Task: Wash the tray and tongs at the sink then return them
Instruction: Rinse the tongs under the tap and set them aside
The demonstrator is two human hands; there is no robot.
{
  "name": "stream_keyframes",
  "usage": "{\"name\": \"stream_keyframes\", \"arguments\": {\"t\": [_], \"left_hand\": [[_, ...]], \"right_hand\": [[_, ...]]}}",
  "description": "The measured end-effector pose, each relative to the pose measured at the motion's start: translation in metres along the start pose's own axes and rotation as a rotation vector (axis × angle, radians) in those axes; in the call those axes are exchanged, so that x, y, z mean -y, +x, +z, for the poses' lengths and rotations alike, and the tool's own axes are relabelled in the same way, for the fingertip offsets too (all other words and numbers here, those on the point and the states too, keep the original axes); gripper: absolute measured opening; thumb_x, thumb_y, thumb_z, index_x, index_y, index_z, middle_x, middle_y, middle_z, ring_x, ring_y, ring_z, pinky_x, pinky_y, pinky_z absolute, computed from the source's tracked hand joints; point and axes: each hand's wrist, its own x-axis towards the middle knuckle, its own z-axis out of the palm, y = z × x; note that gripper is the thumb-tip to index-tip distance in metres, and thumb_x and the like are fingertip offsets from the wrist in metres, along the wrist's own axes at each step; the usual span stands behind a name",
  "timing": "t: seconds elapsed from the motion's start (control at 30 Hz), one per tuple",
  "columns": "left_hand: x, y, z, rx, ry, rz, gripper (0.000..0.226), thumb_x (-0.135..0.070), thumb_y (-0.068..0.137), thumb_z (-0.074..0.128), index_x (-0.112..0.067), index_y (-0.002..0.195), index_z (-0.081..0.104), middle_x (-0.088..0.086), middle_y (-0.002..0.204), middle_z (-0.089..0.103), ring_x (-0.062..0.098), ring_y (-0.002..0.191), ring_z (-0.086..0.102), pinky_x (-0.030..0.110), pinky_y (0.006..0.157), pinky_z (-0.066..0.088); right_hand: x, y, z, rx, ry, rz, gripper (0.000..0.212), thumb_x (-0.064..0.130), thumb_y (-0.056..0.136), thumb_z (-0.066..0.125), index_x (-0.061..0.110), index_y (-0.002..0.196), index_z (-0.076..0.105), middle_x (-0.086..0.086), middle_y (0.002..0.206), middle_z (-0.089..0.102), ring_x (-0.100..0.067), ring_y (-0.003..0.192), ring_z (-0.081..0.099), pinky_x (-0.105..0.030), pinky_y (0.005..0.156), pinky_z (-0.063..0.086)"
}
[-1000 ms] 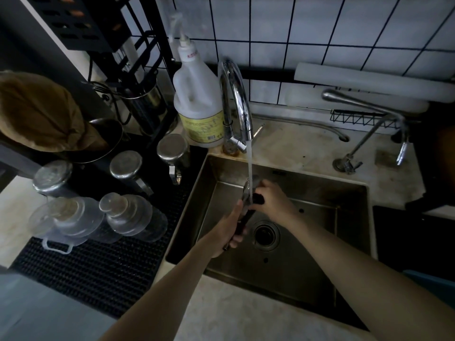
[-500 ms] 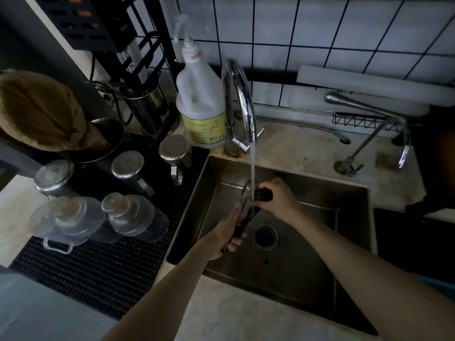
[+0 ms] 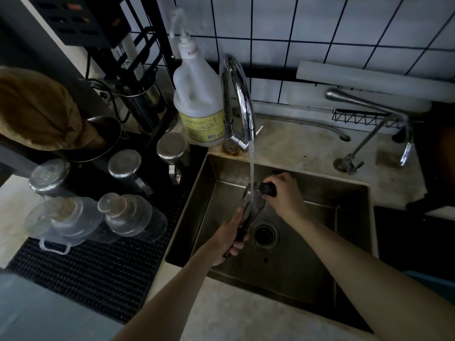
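While water runs from the faucet [image 3: 237, 99] into the sink [image 3: 354, 193], we see the left hand [image 3: 227, 239] with its fingers curled tight around the lower handle end of the tongs [image 3: 250, 205], which slant up over the drain [image 3: 266, 236] so that their upper ends sit in the stream. The right hand [image 3: 285, 193] pinches a dark scrubber [image 3: 268, 189] in its fingertips against those upper ends. Compared with half a second ago, we find the scrubber a touch higher and further right on the tongs, with more of it showing; the left hand's grip looks unchanged. We cannot see the tray anywhere.

Around the sink, a white soap jug [image 3: 197, 94] stands just left of the faucet. Steel cups [image 3: 172, 150] and clear glass jars [image 3: 128, 217] lie on a black ribbed mat [image 3: 86, 271] to the left. A second, thinner tap [image 3: 369, 124] stands on the counter to the right, well apart from both hands.
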Motion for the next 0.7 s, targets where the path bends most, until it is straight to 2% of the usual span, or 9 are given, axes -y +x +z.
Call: {"name": "stream_keyframes", "arguments": {"t": [0.13, 0.27, 0.37, 0.47, 0.63, 0.7], "left_hand": [[-0.003, 0.001, 0.0, -0.02, -0.01, -0.018, 0.056, -0.069, 0.095, 0.036, -0.015, 0.087, 0.051, -0.003, 0.062, 0.051, 0.008, 0.042, 0.029, 0.019, 0.035, 0.018], [-0.004, 0.005, -0.003, -0.06, -0.013, -0.031, 0.05, -0.064, 0.096, 0.04, -0.016, 0.097, 0.053, -0.001, 0.065, 0.054, 0.008, 0.043, 0.036, 0.02, 0.034, 0.022], [-0.002, 0.008, -0.003, -0.06, -0.004, -0.013, 0.047, -0.062, 0.096, 0.043, -0.016, 0.098, 0.054, -0.001, 0.066, 0.055, 0.009, 0.044, 0.04, 0.02, 0.034, 0.024], [-0.002, 0.01, -0.003, -0.05, -0.004, -0.002, 0.046, -0.06, 0.097, 0.045, -0.015, 0.1, 0.054, -0.001, 0.068, 0.054, 0.009, 0.045, 0.041, 0.02, 0.035, 0.025], [-0.008, 0.014, -0.002, -0.045, 0.016, 0.011, 0.041, -0.054, 0.1, 0.044, -0.014, 0.102, 0.053, -0.001, 0.069, 0.052, 0.009, 0.047, 0.041, 0.02, 0.038, 0.024], [-0.008, 0.018, -0.003, -0.062, 0.029, 0.011, 0.046, -0.053, 0.1, 0.045, -0.009, 0.111, 0.055, -0.001, 0.07, 0.053, 0.009, 0.048, 0.042, 0.021, 0.038, 0.026]], "right_hand": [[0.012, 0.005, -0.007, -0.124, 0.022, -0.075, 0.041, 0.028, 0.082, 0.075, 0.025, 0.12, 0.059, -0.005, 0.122, 0.048, -0.027, 0.117, 0.047, -0.035, 0.091, 0.049], [0.019, 0.02, -0.021, -0.237, 0.042, -0.087, 0.041, 0.027, 0.082, 0.075, 0.024, 0.119, 0.057, -0.008, 0.125, 0.046, -0.03, 0.118, 0.047, -0.038, 0.085, 0.053], [0.021, 0.034, -0.032, -0.294, 0.064, -0.061, 0.04, 0.024, 0.084, 0.074, 0.023, 0.12, 0.056, -0.011, 0.13, 0.043, -0.031, 0.119, 0.047, -0.039, 0.088, 0.053], [0.019, 0.053, -0.042, -0.316, 0.097, 0.033, 0.039, 0.021, 0.085, 0.073, 0.019, 0.119, 0.056, -0.014, 0.133, 0.041, -0.033, 0.121, 0.046, -0.043, 0.094, 0.051], [0.009, 0.078, -0.052, -0.319, 0.112, 0.093, 0.04, 0.017, 0.083, 0.073, 0.019, 0.116, 0.051, -0.013, 0.134, 0.038, -0.03, 0.122, 0.045, -0.039, 0.096, 0.049], [0.006, 0.086, -0.053, -0.281, 0.12, 0.106, 0.04, 0.015, 0.082, 0.074, 0.019, 0.114, 0.05, -0.013, 0.134, 0.036, -0.03, 0.12, 0.045, -0.04, 0.098, 0.048]]}}
